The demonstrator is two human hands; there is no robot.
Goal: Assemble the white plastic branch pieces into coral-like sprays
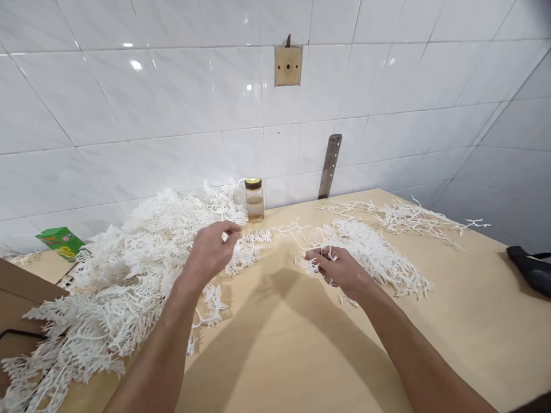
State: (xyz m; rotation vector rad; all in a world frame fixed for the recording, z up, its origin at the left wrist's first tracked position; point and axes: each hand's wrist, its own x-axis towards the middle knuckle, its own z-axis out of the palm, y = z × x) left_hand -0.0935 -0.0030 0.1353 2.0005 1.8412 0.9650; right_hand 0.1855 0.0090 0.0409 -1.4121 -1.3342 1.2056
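My left hand (pixel 214 248) is closed, with a small white piece at its fingers, beside the large heap of white branching pieces (pixel 142 269). My right hand (pixel 338 267) pinches a thin white branched stem (pixel 297 232) near the left edge of a smaller pile of white sprigs (pixel 374 255). Its fingers are curled, and part of the stem shows between them. Between the hands, a short white feathery piece (pixel 257 236) lies on the light wooden table (pixel 275 344).
A lidded jar of liquid (pixel 254 201) stands by the tiled wall. Bare white branches (pixel 419 221) lie at the back right. There are also a metal strip (pixel 330 166), a green box (pixel 61 243), a cardboard box (pixel 26 292) and a black object (pixel 531 269).
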